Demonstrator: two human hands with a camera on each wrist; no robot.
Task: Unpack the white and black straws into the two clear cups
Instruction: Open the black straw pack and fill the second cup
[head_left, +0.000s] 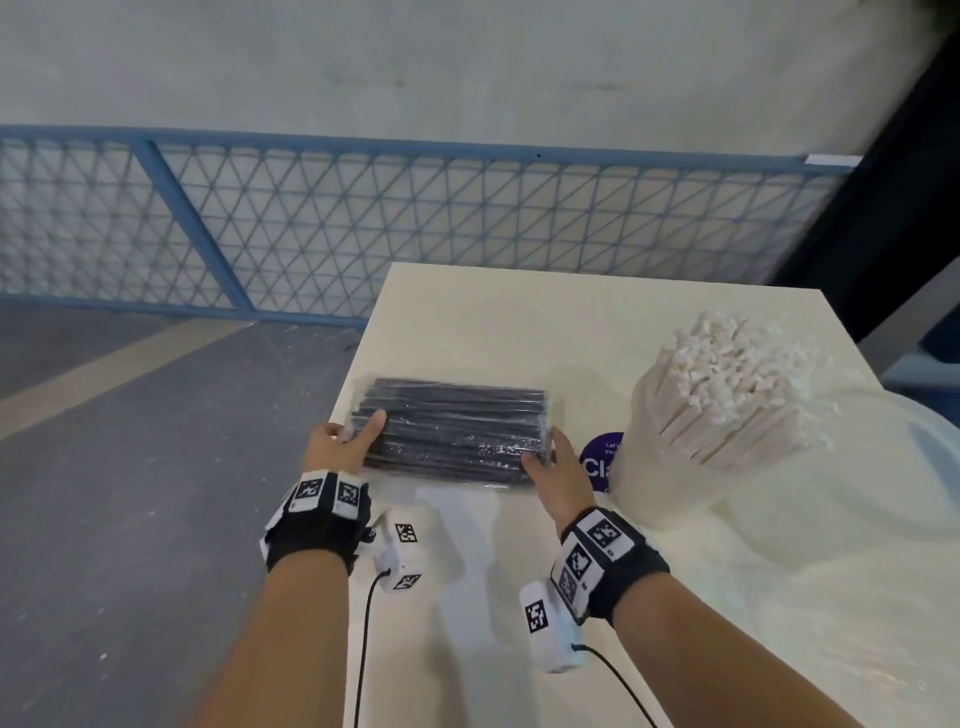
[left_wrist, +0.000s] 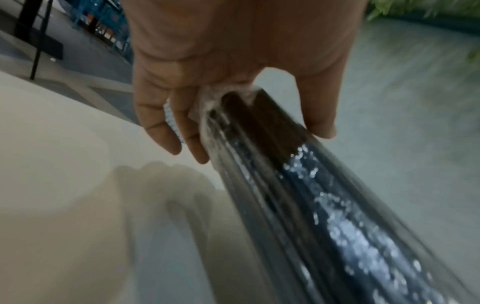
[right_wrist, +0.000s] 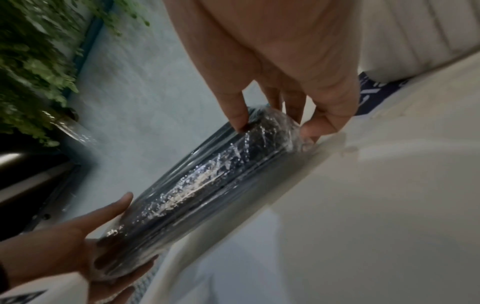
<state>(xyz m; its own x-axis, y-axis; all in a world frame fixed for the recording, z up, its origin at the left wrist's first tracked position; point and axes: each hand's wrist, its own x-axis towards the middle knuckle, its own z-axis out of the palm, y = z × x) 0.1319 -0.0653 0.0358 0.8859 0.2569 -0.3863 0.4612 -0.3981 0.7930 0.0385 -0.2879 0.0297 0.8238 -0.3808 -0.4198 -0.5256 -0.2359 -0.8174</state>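
the white straws (head_left: 727, 384) already stand in a cup (head_left: 660, 467) on the surface (head_left: 467, 312), while the sealed pack of black straws (head_left: 452, 431), held at each end by the left hand (head_left: 337, 447) and right hand (head_left: 556, 467) in a curled grip, is still unopened.

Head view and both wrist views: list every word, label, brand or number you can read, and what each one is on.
"Cla": large white letters on the round purple sticker on the table; the rest is hidden behind the cup of white straws.
Small white print on the same sticker: too small to read.
Black-and-white square markers on the wrist bands: patterns, no words.
Pack of black straws: no print visible.
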